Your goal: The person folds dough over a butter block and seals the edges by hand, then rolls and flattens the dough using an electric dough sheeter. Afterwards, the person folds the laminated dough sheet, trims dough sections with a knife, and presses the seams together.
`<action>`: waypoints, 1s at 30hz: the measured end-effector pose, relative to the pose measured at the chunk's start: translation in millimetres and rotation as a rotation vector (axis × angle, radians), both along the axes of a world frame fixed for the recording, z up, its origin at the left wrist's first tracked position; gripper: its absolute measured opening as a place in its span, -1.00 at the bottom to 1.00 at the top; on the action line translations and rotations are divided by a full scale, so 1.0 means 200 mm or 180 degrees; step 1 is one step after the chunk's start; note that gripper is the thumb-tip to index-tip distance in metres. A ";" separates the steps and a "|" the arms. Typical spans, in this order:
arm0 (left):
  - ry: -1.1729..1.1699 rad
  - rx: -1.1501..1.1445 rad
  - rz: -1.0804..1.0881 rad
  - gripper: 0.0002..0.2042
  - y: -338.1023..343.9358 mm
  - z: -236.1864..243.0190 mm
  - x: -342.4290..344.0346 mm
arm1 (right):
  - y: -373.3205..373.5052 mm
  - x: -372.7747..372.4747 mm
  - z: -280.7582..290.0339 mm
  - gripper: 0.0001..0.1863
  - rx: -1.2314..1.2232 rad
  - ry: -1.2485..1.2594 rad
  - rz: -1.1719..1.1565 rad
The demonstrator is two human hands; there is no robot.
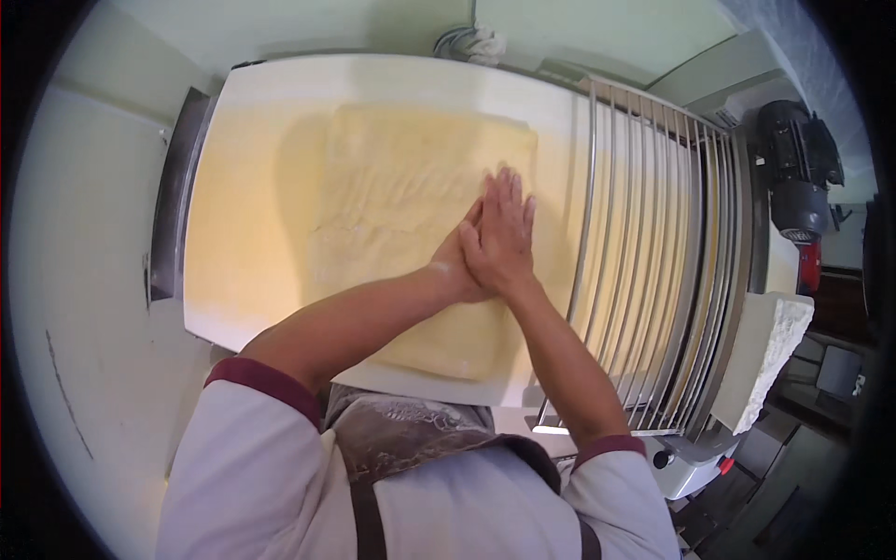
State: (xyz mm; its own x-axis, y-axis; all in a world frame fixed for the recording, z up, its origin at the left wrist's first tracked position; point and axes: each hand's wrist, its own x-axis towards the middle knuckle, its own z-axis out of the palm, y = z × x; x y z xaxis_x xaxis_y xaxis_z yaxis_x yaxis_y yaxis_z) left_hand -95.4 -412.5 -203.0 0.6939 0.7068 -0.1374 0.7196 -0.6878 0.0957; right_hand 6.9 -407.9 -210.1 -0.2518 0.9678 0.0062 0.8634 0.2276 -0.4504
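A wide, pale yellow dough slab lies flat on the white belt, its surface marked by rows of finger-like dents and a crease across the middle. Over its right part my two hands overlap. My right hand is on top, open, with fingers stretched away from me toward the slab's far right corner. My left hand reaches in from the left and is largely covered by the right one. What shows of its fingers looks straight. No tool is visible in either hand. Whether the palms bear down on the dough is hard to see.
Right of the slab stands a metal bar guard over the belt of a dough sheeting machine. A dark motor sits beyond it. A red button is at the machine's near right. A pale wall runs along the left.
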 end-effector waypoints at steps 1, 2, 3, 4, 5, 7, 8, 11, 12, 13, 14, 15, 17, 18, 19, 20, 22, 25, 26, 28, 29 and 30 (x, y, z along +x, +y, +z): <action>-0.0030 -0.0050 -0.0073 -0.26 0.00 0.00 0.00 | -0.01 0.00 0.00 -0.16 0.0017 0.0011 -0.0079; 0.0086 -0.0011 -0.0108 -0.25 0.00 -0.01 0.01 | 0.00 0.00 0.01 -0.16 0.0031 0.0037 -0.0076; -0.0083 0.0066 -0.0146 -0.25 0.00 -0.01 0.00 | -0.01 0.00 0.01 -0.17 0.0113 0.0092 -0.0066; 0.0478 0.0342 -0.0205 -0.24 -0.02 -0.02 0.00 | -0.01 0.00 0.02 -0.17 0.0189 0.0027 -0.0065; 0.1043 0.0602 -0.0233 -0.22 -0.03 -0.03 0.00 | -0.03 -0.01 0.02 -0.16 0.0119 0.0072 0.0020; 0.0318 0.0517 0.0023 -0.21 -0.13 -0.05 0.01 | -0.10 -0.01 0.03 -0.16 0.0058 0.0139 0.0135; -0.0496 0.0060 0.0219 -0.21 -0.19 -0.06 0.00 | -0.17 -0.01 0.04 -0.16 -0.0163 -0.0066 0.0282; -0.0597 -0.0046 0.0382 -0.20 -0.30 -0.11 0.00 | -0.29 -0.02 0.01 -0.15 -0.0295 -0.0073 0.0360; -0.0287 0.0069 0.0323 -0.20 -0.32 -0.12 0.00 | -0.31 -0.01 0.01 -0.14 -0.0213 -0.0029 0.0357; -0.0235 0.0002 0.0230 -0.20 -0.33 -0.12 0.01 | -0.31 -0.01 0.01 -0.14 0.0178 0.0041 0.0383; -0.2454 -0.0568 0.0458 -0.20 -0.33 -0.12 0.01 | -0.30 -0.02 0.00 -0.14 0.0035 -0.0043 0.0338; -0.3567 -0.0865 0.0593 -0.20 -0.31 -0.12 -0.01 | -0.28 -0.03 0.00 -0.15 0.0022 -0.0005 0.0345; -0.2592 -0.0372 0.0568 -0.20 -0.27 -0.10 -0.05 | -0.23 -0.08 0.01 -0.15 0.0067 0.0036 0.0372; -0.0694 0.0074 0.0500 -0.21 -0.26 -0.09 -0.08 | -0.20 -0.12 0.01 -0.15 0.0084 0.0199 0.0392; -0.0516 0.0231 0.0571 -0.21 -0.23 -0.08 -0.13 | -0.17 -0.17 0.02 -0.16 0.0113 0.0310 0.0305; -0.0711 0.0223 0.0646 -0.22 -0.19 -0.08 -0.20 | -0.14 -0.23 0.01 -0.16 0.0008 0.0334 0.0381; -0.0348 0.0037 0.0718 -0.24 -0.17 -0.08 -0.30 | -0.08 -0.35 0.00 -0.16 0.0014 0.0251 0.0613; -0.0534 0.0540 0.0972 -0.24 -0.17 -0.08 -0.33 | -0.06 -0.41 0.00 -0.17 0.0050 -0.0066 0.0565; -0.0511 0.0526 0.0955 -0.24 -0.18 -0.08 -0.33 | -0.06 -0.41 0.01 -0.17 -0.0051 -0.0215 0.0590; -0.0572 0.0407 0.0811 -0.25 -0.20 -0.10 -0.33 | -0.07 -0.42 0.02 -0.16 0.0237 -0.0157 0.0548; -0.0452 0.0305 0.0751 -0.25 -0.21 -0.10 -0.34 | -0.09 -0.43 0.03 -0.16 0.0051 -0.0412 0.0505; -0.1045 0.0208 0.0942 -0.25 -0.23 -0.11 -0.35 | -0.10 -0.45 0.03 -0.13 0.0139 -0.0261 0.0432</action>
